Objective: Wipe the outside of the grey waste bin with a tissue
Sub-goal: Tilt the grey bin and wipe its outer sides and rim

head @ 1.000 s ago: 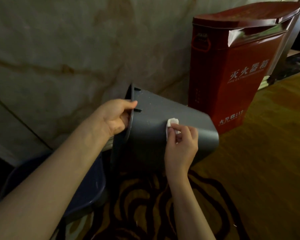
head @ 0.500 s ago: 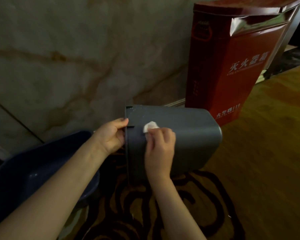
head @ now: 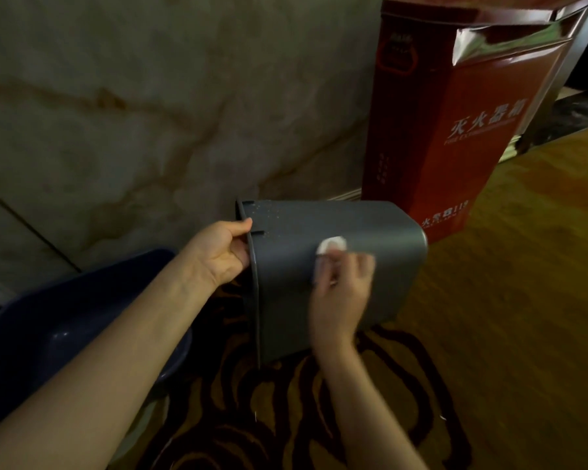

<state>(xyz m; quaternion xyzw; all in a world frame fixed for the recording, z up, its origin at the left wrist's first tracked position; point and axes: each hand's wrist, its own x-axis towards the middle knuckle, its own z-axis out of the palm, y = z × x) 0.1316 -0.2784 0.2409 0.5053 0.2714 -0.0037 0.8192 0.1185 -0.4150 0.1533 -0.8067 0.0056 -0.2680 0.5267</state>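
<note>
— What covers the floor (head: 523,266)?
— Ochre carpet on the right, and a rug (head: 286,418) with dark swirling stripes nearer us.
— What stands on it?
— A red cabinet (head: 455,130) upright against the wall, a dark blue basin (head: 48,334) at left, and the grey waste bin (head: 370,232) tipped sideways over the rug.

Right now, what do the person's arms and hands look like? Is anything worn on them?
Both forearms are bare as far as the picture shows: no sleeves, gloves or watch in view. The left hand is sharp enough to show no ring or bracelet. The right hand is blurred, so small jewellery there cannot be ruled out. No markings or tattoos are visible on either arm.
</note>
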